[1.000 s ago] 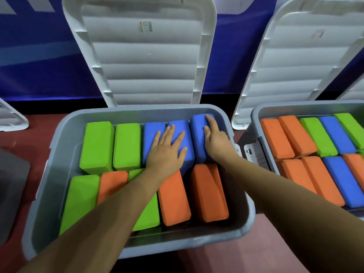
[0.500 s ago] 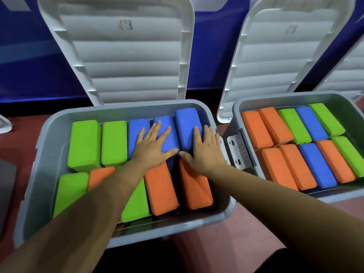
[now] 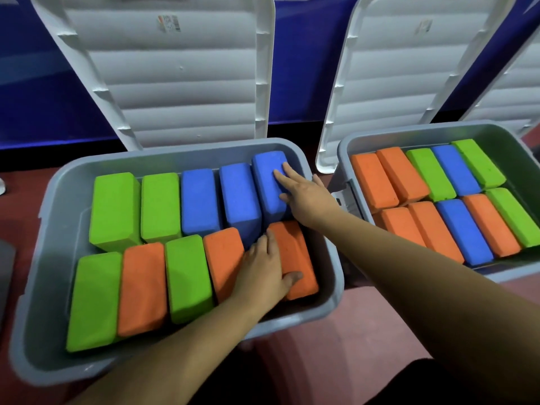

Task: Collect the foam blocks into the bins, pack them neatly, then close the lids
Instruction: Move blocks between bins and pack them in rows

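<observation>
Head view
Landmark: grey bin (image 3: pixel 43 287), open, on the red-brown surface (image 3: pixel 336 331).
Contents of grey bin: ten foam blocks (image 3: pixel 152 287) in two rows of five, packed side by side.
Far row, left to right: green, green, blue, blue, blue.
Near row, left to right: green, orange, green, orange, orange.
End blue block (image 3: pixel 267 171): at the right end of the far row, sitting higher than its neighbours.
End orange block (image 3: pixel 295 249): in the near right corner of the grey bin.
Left hand (image 3: pixel 263 270): lies flat over the right end of the near row, thumb on the end orange block, fingertips at the gap before the far row.
Left grip: apart, fingers straight, pressing and clasping nothing.
Right hand (image 3: pixel 306 197): reaches in over the right rim of the grey bin, fingers spread on the end blue block.
Right grip: apart, fingers straight, touching only.
White lid (image 3: pixel 175 83): stands raised behind the far rim of the grey bin, ribbed underside towards the person.
Second bin (image 3: pixel 409 135): just right of the grey bin, open, holding two packed rows of orange, green and blue blocks.
Second lid (image 3: pixel 409 68): raised behind the second bin.
Blue wall (image 3: pixel 43 97): behind the grey bin and both lids.
</observation>
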A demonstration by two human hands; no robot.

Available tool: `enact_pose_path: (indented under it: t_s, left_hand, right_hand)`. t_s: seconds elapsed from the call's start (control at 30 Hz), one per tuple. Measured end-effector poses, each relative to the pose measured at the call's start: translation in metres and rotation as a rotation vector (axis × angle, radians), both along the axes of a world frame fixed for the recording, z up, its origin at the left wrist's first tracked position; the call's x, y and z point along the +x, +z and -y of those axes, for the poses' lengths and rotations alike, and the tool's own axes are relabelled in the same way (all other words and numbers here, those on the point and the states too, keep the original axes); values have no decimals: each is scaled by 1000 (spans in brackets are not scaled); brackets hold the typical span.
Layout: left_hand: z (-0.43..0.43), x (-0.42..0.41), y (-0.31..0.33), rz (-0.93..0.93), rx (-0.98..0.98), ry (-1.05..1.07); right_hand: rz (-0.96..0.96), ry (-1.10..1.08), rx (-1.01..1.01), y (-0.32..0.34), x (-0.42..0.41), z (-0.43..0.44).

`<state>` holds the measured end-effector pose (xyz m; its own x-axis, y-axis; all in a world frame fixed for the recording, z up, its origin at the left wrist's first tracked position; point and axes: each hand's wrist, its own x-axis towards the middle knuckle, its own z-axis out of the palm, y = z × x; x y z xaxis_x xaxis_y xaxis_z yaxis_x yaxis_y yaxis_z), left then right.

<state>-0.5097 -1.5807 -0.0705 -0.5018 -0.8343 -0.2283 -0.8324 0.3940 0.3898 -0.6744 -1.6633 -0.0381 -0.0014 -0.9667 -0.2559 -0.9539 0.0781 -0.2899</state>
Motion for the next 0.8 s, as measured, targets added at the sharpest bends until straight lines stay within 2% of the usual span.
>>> enact_pose_path:
  t_s: [0.13, 0.2, 0.27, 0.37, 0.43, 0.57, 0.67, 0.8]
  left_hand:
    - [-8, 1, -4, -67, 64, -42]
    - [1, 10, 3, 3, 26, -126]
    - [16, 24, 9, -32, -39, -184]
    - [46, 53, 11, -139, -242, -17]
    - [71, 67, 11, -119, -351, 133]
    - [105, 63, -2, -62, -297, 192]
    - [118, 42, -11, 28, -265, 239]
    - [127, 30, -29, 38, -291, 275]
  right_hand:
    - [-115, 71, -93, -6, 8, -6]
    - [-140, 77, -81, -4, 4, -5]
    - [-113, 10, -52, -1, 1, -3]
    - [-184, 41, -84, 2, 20, -11]
    - [-165, 20, -57, 6, 28, -12]
    - [-117, -66, -102, 14, 30, 5]
    - [1, -77, -141, 1, 31, 16]
    - [-41, -90, -128, -27, 31, 15]
